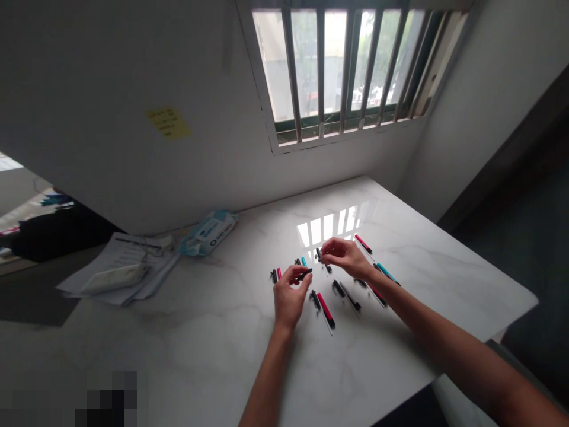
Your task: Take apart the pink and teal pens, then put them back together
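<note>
Dismantled pens lie in small groups on the marble-patterned table [213, 338]. My left hand [288, 299] is closed in a pinch on a small black pen part [304, 274]. To its right, my right hand [345, 256] has its fingertips drawn together; anything between them is too small to make out. Beside those fingertips is a black pen piece [318, 255]. Nearest me rests a red pen barrel [325, 307] with a black pen cap [315, 300] and a thin white refill. A dark barrel [351, 295] lies right of it. A teal barrel [388, 274] is beyond my right wrist.
Another red barrel [363, 242] lies farther back. On the left are a blue wipes packet [210, 233] and stacked papers [128, 261] with a white object on top. A barred window [342, 71] and a yellow note [169, 123] are on the wall.
</note>
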Demonstrator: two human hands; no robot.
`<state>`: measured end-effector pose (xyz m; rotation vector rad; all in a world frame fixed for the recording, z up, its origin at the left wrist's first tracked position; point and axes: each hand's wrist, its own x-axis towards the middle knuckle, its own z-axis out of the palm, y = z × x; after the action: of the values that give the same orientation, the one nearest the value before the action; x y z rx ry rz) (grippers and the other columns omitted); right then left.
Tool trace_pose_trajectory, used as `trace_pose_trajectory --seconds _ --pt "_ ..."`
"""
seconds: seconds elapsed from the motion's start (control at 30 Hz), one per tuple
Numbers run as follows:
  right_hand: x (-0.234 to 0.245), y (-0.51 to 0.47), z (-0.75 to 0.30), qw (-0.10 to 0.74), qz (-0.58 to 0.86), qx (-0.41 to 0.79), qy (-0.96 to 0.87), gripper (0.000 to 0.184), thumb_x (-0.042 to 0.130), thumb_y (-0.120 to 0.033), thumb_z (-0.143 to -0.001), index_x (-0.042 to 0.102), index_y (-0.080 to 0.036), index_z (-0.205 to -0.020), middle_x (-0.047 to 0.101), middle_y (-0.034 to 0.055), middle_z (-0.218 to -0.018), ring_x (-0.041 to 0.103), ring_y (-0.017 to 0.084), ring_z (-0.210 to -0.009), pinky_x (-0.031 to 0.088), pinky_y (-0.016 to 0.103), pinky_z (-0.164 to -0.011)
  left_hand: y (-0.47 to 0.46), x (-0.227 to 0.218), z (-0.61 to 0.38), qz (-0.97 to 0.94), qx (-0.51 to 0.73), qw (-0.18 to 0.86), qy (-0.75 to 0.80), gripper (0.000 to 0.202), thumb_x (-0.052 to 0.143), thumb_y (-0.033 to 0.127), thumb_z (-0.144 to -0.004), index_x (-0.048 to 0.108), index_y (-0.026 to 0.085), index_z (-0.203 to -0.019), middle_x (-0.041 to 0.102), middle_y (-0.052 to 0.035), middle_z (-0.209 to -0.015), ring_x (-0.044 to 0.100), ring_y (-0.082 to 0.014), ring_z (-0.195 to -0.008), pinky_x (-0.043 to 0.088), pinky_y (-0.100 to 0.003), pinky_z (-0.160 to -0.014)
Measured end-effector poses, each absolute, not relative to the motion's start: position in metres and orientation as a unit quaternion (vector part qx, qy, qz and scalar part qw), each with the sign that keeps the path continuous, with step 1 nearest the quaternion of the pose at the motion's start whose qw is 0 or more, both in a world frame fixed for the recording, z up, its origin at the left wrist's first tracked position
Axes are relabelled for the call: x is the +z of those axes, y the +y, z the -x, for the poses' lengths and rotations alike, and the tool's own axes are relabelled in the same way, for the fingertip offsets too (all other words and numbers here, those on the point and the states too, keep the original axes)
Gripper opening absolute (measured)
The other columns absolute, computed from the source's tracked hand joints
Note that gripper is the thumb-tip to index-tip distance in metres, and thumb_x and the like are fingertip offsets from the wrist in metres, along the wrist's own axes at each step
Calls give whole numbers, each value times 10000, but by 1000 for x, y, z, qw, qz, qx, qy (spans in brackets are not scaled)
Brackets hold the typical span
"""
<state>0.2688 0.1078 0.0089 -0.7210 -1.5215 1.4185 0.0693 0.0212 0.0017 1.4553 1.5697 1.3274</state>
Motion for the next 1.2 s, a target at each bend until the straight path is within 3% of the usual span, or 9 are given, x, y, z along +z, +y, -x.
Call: trace_pose_trajectory --seconds 0.23,0.67,1.07,1.2 --pt "7 100 -260 421 282 613 -606 279 873 -335 -788 703 -178 -944 739 20 -852 730 154 -743 567 259 -650 21 2 -70 -557 503 306 586 176 754 367 -869 754 226 -975 780 -40 -980 729 -210 -901 539 -325 -804" --pt "7 96 -260 383 265 615 -636 324 885 -394 -770 726 -178 -950 750 39 -920 744 197 -889 604 353 -856 20 1 -70 -572 495 298 583 145 735 351 -879 757 239 -969 778 -34 -973 730 -209 -884 540 -333 -799" --pt "14 94 -268 347 284 506 -736 334 767 -494 -890 752 -191 -1030 771 64 -959 722 201 -858 589 333 -808 18 6 -73 -583 489 297 577 119 738 342 -885 758 244 -950 777 -22 -969 712 -200 -877 518 -319 -796" --pt "16 95 -270 329 301 466 -764 326 711 -516 -932 761 -194 -939 762 54 -879 694 188 -787 562 310 -738 18 7 -73 -583 492 298 574 121 745 343 -881 762 239 -941 780 -29 -961 714 -205 -869 518 -321 -793"
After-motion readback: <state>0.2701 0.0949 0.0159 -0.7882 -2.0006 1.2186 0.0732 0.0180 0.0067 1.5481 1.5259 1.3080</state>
